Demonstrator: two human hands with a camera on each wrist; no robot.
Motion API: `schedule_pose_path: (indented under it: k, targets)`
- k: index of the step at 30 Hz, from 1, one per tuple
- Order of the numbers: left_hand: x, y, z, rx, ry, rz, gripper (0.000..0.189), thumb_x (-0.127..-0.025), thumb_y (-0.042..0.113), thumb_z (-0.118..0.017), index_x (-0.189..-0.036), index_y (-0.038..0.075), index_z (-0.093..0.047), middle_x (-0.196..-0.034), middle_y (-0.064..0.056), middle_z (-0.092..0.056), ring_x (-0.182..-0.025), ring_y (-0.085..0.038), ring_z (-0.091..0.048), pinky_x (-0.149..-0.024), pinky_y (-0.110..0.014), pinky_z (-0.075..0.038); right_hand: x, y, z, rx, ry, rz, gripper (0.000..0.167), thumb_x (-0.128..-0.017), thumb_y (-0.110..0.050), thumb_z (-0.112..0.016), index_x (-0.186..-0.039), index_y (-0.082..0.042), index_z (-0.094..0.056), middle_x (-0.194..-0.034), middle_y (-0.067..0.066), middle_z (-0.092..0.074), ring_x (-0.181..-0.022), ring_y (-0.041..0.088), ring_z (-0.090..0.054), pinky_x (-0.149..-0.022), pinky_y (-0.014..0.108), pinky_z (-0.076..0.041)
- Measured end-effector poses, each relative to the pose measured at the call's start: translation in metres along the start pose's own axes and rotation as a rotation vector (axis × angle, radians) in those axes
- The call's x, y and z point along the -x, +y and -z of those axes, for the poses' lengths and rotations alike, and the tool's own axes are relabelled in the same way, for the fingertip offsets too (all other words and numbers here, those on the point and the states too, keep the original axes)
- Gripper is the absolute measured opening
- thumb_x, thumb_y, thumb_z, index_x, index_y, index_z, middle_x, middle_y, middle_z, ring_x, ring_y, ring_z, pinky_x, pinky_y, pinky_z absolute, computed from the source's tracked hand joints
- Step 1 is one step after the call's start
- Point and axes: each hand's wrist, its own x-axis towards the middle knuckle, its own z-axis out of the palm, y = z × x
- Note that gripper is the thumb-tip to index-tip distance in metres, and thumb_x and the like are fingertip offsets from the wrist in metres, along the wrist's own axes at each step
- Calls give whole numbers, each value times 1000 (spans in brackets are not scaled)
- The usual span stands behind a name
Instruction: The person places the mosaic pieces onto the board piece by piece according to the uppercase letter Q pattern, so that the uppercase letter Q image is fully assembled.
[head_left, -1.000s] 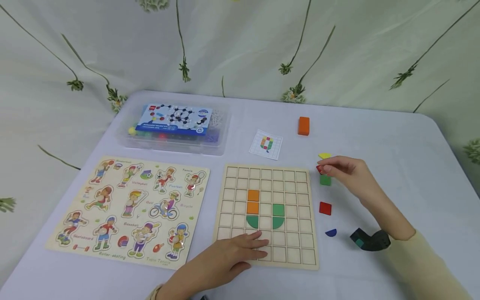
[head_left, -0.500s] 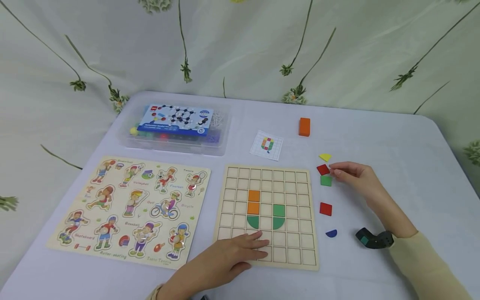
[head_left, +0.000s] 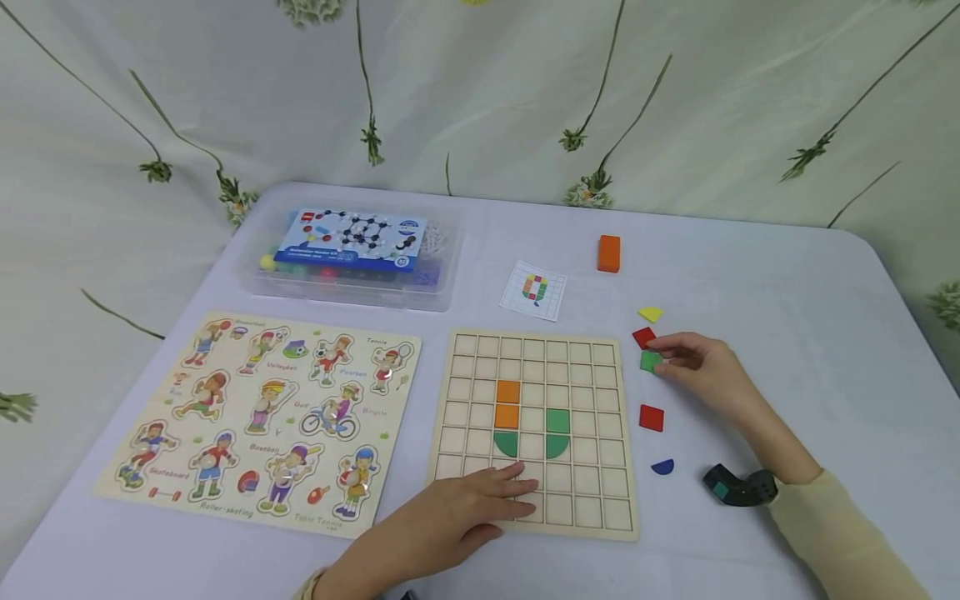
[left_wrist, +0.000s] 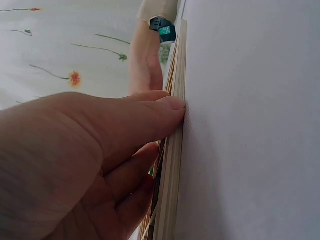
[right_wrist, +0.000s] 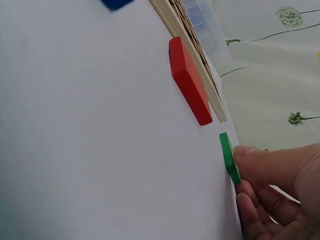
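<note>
A wooden grid board (head_left: 595, 505) lies in front of me. Set in its cells are two orange squares (head_left: 507, 403), a green square (head_left: 557, 421) and two green quarter-circles (head_left: 557, 447). My left hand (head_left: 465, 512) rests on its lower left part with fingers spread, the thumb (left_wrist: 167, 107) against the front edge. To the board's right, my right hand (head_left: 701, 367) has thumb and fingers at a loose green square tile (right_wrist: 229, 157), pinching it by its sides. Just beyond it is a red square tile (head_left: 643, 337), close to the index fingertip.
A yellow quarter-circle (head_left: 650, 314), another red square (head_left: 651, 417) and a blue half-circle (head_left: 663, 467) lie right of the board. Behind are a pattern card (head_left: 533, 290), an orange block (head_left: 609, 253) and a clear plastic box (head_left: 337, 287). A sports picture puzzle (head_left: 255, 425) lies left.
My right hand has let go of the red square, which now lies between the yellow and green pieces, and has moved nearer to me onto the green square. The left hand has stayed put.
</note>
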Motion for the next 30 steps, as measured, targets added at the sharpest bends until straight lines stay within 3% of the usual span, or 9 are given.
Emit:
schedule_pose_path:
  k: [8,19,25,30]
  targets:
    - [-1,0,0,3,-4,2,41,-83,4,-69,-123,11,-63,-137,3,-47,-133,-12,-30,-101,-27,-35,1,-2,-5,62,19,41,28,-84,2,-65,-113,-1,-64,-111,14,-60,-95,28,-56,-75,10,-43]
    - [0,-1,-1,5,0,-1,42,-83,3,-69,-123,11,-63,-138,4,-47,-133,-12,-29,-100,-27,-36,5,-10,-9,111,80,164,27,-81,10,-64,-105,-4,-66,-100,7,-60,-90,23,-56,-75,11,-43]
    - [0,-1,-1,-1,8,-13,42,-82,3,-70,-123,11,-63,-137,3,-48,-133,-12,-30,-100,-26,-36,5,-30,-13,40,105,230,21,-83,11,-62,-98,-2,-67,-96,7,-63,-87,17,-59,-75,9,-45]
    - [0,-1,0,1,12,-16,42,-82,3,-70,-123,11,-63,-137,3,-48,-133,-13,-30,-100,-26,-35,3,-51,-28,-61,43,229,17,-84,8,-63,-97,-3,-68,-96,6,-65,-88,15,-61,-74,17,-50]
